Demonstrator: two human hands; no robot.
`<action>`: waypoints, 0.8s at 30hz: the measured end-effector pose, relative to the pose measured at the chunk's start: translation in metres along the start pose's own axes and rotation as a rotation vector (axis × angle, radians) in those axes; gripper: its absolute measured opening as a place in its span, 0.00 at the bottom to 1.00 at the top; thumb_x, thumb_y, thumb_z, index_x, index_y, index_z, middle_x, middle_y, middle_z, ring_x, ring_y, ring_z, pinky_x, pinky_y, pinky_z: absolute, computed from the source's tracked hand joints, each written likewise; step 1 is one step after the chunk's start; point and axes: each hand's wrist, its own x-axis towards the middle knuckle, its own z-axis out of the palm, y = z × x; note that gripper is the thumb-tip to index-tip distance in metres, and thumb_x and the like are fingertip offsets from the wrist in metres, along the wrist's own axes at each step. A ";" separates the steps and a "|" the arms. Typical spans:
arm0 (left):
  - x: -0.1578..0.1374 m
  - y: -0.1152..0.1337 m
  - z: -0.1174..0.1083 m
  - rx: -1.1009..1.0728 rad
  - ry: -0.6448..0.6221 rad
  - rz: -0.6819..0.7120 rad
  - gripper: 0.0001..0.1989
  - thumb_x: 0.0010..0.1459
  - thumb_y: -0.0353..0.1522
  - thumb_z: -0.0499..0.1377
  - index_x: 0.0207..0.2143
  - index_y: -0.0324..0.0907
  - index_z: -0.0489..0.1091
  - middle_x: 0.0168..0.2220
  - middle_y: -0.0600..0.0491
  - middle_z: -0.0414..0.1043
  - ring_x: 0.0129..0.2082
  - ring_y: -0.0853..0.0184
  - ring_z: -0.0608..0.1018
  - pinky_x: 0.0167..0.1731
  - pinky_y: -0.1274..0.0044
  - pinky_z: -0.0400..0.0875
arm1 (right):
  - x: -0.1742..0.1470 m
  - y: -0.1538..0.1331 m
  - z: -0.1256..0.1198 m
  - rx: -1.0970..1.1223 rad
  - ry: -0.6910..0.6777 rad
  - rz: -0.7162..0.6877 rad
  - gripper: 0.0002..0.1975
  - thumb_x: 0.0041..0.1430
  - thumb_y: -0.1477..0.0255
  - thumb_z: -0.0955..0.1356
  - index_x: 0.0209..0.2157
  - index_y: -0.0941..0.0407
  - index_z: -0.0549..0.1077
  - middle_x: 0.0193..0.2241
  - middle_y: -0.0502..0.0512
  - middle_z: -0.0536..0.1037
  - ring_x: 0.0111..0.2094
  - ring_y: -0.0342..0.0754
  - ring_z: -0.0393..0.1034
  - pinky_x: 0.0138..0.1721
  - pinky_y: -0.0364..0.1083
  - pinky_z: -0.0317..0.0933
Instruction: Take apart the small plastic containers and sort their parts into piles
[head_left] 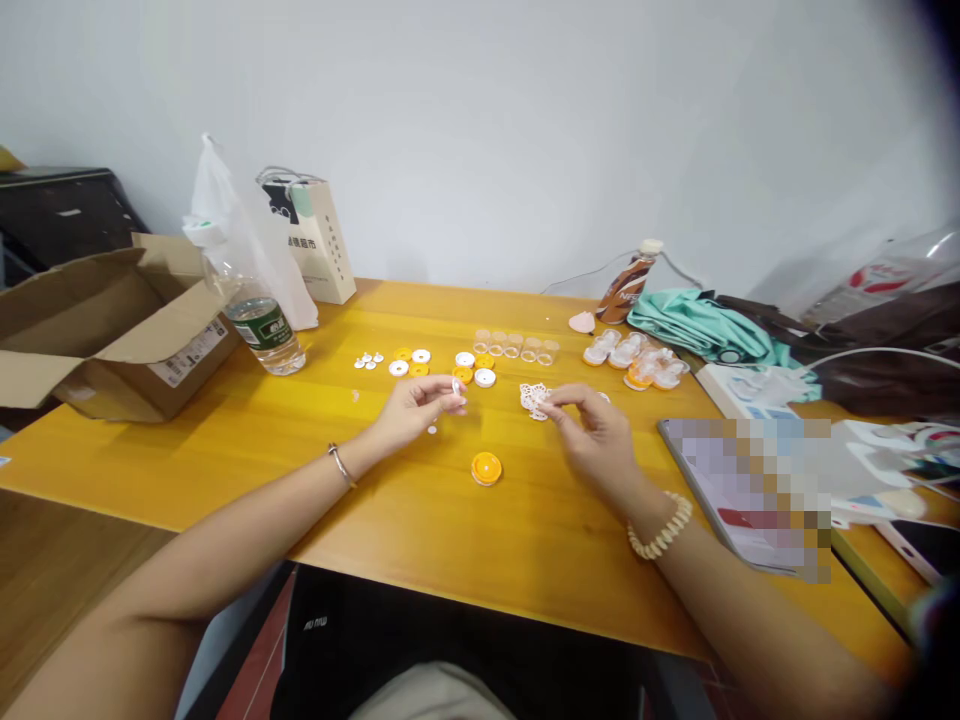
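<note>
My left hand (416, 408) pinches a small white plastic piece (456, 386) between thumb and fingertips, above the table. My right hand (600, 440) has its thumb and forefinger together at the edge of a little pile of white openwork pieces (534, 398), touching one of them. Between and below my hands lies a round orange part with a white rim (487, 468). Beyond my left hand are white and orange rings (400, 368), with more rings (485, 378) to their right. Several small white pegs (365, 362) stand farther left. A row of clear cups (514, 345) lies behind the rings.
On the left stand an open cardboard box (150, 370), a water bottle (262, 325) and a paper bag (334, 250). At right are clear-and-orange assembled pieces (645, 365), a brown drink bottle (626, 285), a teal cloth bundle (697, 325), a tablet (720, 490) and a power strip (727, 392) with cables.
</note>
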 end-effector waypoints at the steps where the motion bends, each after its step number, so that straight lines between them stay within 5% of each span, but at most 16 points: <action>1: -0.001 0.001 0.000 0.003 -0.023 0.004 0.11 0.47 0.34 0.62 0.32 0.36 0.69 0.29 0.53 0.73 0.28 0.71 0.76 0.35 0.75 0.72 | 0.002 0.005 -0.001 -0.011 0.036 0.062 0.03 0.54 0.70 0.65 0.30 0.55 0.69 0.29 0.52 0.73 0.32 0.46 0.68 0.36 0.46 0.62; 6: -0.012 0.003 0.014 0.065 -0.154 -0.008 0.10 0.49 0.32 0.60 0.34 0.36 0.69 0.31 0.52 0.73 0.28 0.71 0.76 0.36 0.76 0.71 | 0.010 0.034 -0.005 -0.150 0.001 0.237 0.09 0.55 0.66 0.64 0.31 0.56 0.71 0.28 0.53 0.73 0.30 0.46 0.67 0.33 0.47 0.61; 24: -0.013 -0.006 0.015 0.069 -0.220 -0.047 0.09 0.50 0.32 0.60 0.34 0.36 0.69 0.34 0.50 0.72 0.30 0.72 0.74 0.38 0.75 0.70 | 0.009 0.051 -0.005 -0.345 -0.073 0.253 0.12 0.49 0.62 0.67 0.32 0.56 0.73 0.28 0.53 0.66 0.30 0.47 0.61 0.32 0.47 0.57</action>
